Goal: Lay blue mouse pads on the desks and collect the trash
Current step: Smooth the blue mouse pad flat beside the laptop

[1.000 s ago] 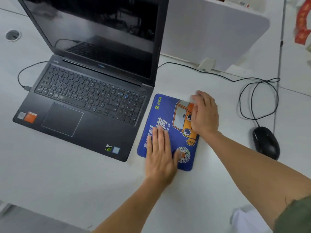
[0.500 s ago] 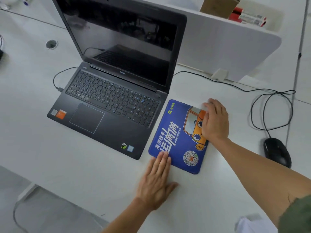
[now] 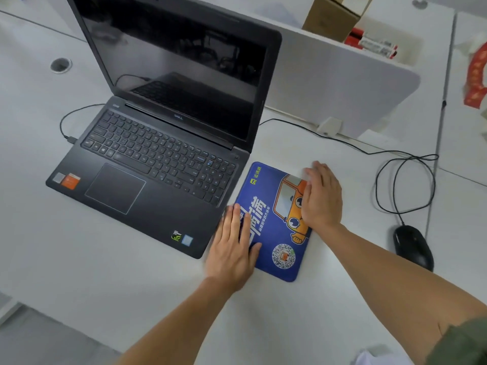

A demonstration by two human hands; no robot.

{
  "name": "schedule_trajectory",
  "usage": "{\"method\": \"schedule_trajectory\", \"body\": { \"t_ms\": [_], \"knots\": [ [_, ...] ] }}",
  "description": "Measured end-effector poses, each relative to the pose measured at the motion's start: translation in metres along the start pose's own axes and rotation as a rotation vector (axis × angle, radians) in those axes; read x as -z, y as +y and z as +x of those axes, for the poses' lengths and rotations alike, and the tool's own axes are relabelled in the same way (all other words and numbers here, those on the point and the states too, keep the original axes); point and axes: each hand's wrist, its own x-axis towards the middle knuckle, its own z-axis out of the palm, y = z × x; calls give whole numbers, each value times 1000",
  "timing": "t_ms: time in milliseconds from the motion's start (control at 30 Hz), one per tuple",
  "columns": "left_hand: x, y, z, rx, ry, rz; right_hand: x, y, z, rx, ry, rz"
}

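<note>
A blue mouse pad (image 3: pixel 271 206) with an orange cartoon car and a QR code lies flat on the white desk (image 3: pixel 92 272), just right of an open black laptop (image 3: pixel 158 159). My left hand (image 3: pixel 233 248) lies flat with straight fingers on the pad's near-left edge, next to the laptop's corner. My right hand (image 3: pixel 321 198) rests palm-down with straight fingers on the pad's far-right part, covering some of the car picture. Neither hand grips anything.
A black wired mouse (image 3: pixel 412 246) sits to the right, its cable (image 3: pixel 395 185) looping toward the white divider panel (image 3: pixel 342 85). Behind the divider stand a cardboard box (image 3: pixel 329 17) and red packets. A cable hole (image 3: pixel 60 65) is at far left. Something white (image 3: pixel 374 356) shows at the bottom right.
My left hand slid off the pad toward me, then came back onto its near-left edge. My right hand stayed on the far-right part. The view shifted.
</note>
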Motion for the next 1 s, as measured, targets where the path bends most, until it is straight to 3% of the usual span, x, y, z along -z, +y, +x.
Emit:
{"method": "schedule_trajectory", "body": {
  "t_ms": [167,467,867,1000],
  "knots": [
    [-2,1,0,-20,40,23,-10,-22,31,-5,-16,-79],
    [-2,-2,1,-44,40,8,-46,-112,87,47,-10,24],
    [2,-1,3,-8,-27,23,-5,-4,26,-214,78,5],
    [9,2,12,-30,-52,20,-7,-4,15,-184,55,-18]
  ]
}}
